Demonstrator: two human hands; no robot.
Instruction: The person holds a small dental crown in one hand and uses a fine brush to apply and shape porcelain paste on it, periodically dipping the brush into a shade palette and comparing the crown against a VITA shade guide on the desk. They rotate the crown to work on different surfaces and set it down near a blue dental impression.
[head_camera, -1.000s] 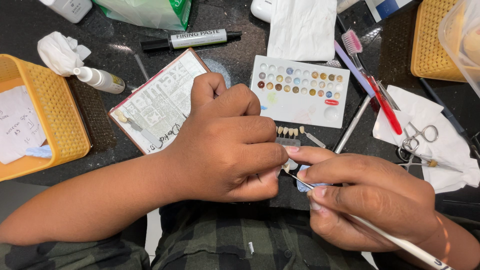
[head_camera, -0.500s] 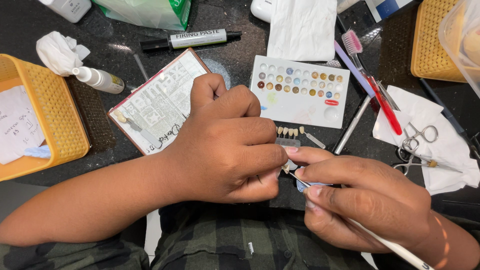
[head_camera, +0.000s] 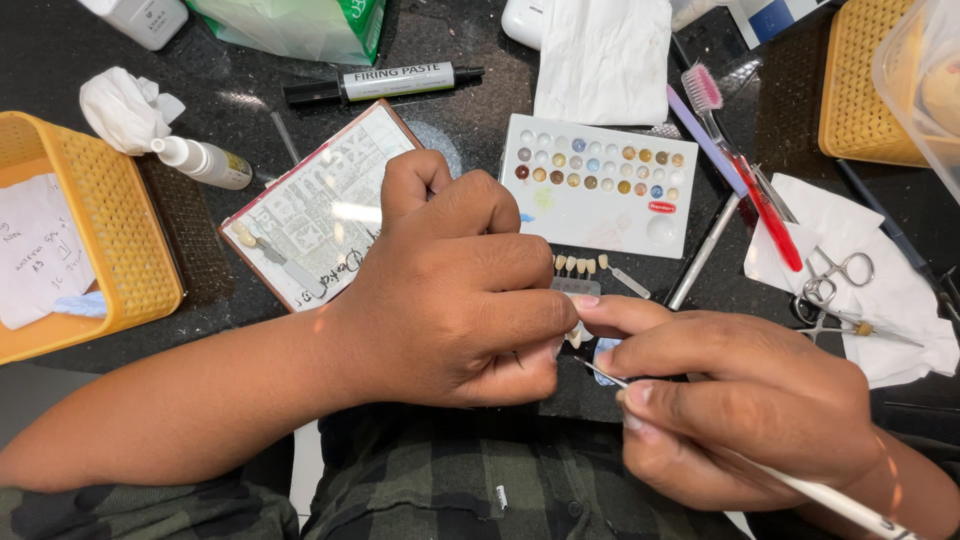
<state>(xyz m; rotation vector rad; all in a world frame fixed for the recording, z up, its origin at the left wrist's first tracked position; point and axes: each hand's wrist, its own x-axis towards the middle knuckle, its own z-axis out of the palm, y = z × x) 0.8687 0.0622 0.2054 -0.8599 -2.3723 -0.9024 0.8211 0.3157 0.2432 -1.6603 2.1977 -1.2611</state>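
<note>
Two yellow baskets (head_camera: 100, 250), black speckled countertop (head_camera: 480, 110), white tissues (head_camera: 600, 50)

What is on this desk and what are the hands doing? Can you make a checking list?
Surface: dark speckled counter, crowded.
Job's things: thin white-handled brush; small pale piece, mostly hidden; white palette of coloured dots.
Clutter: yellow baskets, black-capped marker tube, small dropper bottle, pink-bristled toothbrush, scissors-like clamp, tissues.
Hands: left hand curled around the piece; right hand holds the brush, tip at the piece.
Cables: nothing seen.
Surroundings: dark checked clothing.
</note>
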